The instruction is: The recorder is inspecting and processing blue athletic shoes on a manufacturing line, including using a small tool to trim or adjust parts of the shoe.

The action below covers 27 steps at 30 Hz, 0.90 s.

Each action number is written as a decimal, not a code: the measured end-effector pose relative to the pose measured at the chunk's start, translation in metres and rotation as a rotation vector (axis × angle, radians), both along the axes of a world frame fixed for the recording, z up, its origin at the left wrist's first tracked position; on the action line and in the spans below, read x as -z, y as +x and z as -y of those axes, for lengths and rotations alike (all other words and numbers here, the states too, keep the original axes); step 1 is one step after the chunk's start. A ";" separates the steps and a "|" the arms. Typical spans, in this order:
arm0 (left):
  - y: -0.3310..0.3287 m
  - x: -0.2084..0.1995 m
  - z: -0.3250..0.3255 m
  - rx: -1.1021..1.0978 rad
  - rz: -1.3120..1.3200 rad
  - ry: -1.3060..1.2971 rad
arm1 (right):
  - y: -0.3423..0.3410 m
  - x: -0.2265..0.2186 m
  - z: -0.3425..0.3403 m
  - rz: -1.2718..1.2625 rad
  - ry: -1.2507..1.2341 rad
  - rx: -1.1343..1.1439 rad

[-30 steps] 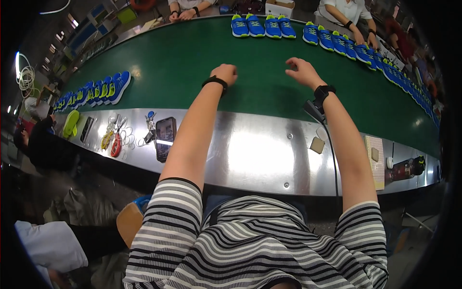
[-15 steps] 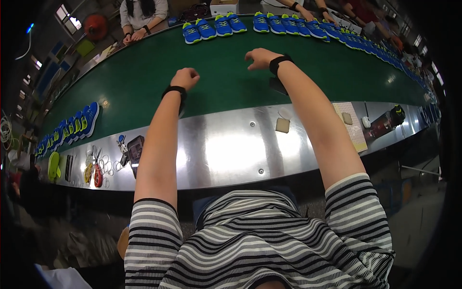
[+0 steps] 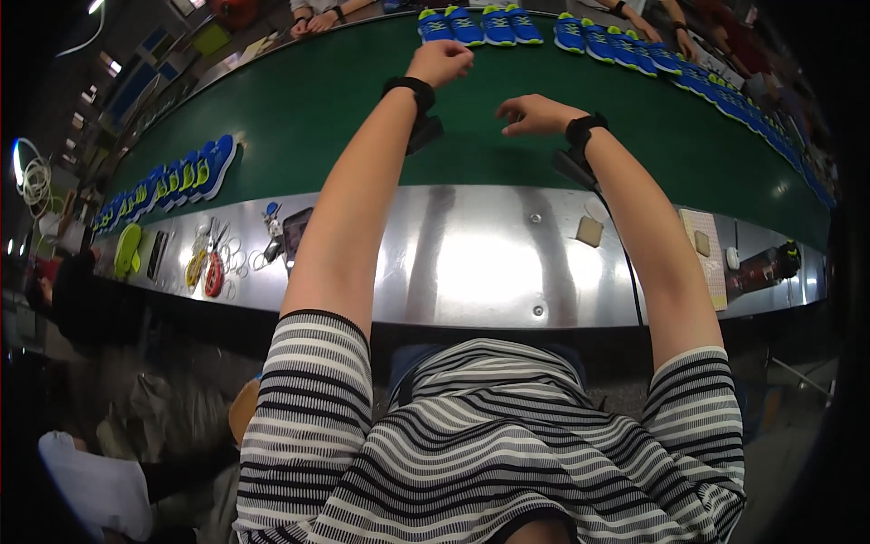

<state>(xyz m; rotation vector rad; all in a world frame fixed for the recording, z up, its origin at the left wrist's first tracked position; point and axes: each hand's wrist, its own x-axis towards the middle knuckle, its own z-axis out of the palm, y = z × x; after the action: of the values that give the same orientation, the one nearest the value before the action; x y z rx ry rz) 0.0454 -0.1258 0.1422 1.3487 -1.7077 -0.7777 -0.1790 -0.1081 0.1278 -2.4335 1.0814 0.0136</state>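
My left hand (image 3: 439, 63) reaches over the green belt, just in front of the leftmost blue shoes (image 3: 467, 29) of the far row. Its fingers are curled in, and I see nothing in them. Lower and to the right, my right hand (image 3: 536, 116) hovers above the belt, empty, with thumb and fingers apart. Each wrist wears a black band with a small dark device. Beyond my right hand stand more blue shoes (image 3: 603, 43) with yellow-green trim. Another group of blue shoes (image 3: 195, 172) sits on the belt at the left.
The green belt (image 3: 344, 154) runs behind a shiny metal ledge (image 3: 471, 263). On the ledge lie scissors (image 3: 214, 272), a phone (image 3: 296, 231), a beige pad (image 3: 589, 232), a paper sheet (image 3: 711, 272) and a dark red bottle (image 3: 766, 269). Across the belt are other people's hands (image 3: 317, 22).
My left hand has moved far forward and right, up to the shoes. My right hand stays over the belt, its fingers still apart. The whole view has shifted.
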 end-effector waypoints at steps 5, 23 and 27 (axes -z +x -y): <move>-0.028 0.047 -0.065 0.193 -0.065 -0.074 | -0.002 0.030 -0.035 0.550 0.187 -0.053; -0.054 0.143 -0.164 -0.065 -0.942 0.357 | -0.021 0.116 -0.120 1.247 0.819 0.511; -0.052 0.140 -0.166 -0.040 -0.889 0.388 | -0.014 0.110 -0.122 1.132 0.755 0.485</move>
<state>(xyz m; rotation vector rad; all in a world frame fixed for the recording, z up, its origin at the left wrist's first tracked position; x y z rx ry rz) -0.0064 0.0397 0.0018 1.0149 -0.8463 -1.4637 -0.1934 0.0142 0.0175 -1.1164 0.8238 -0.8334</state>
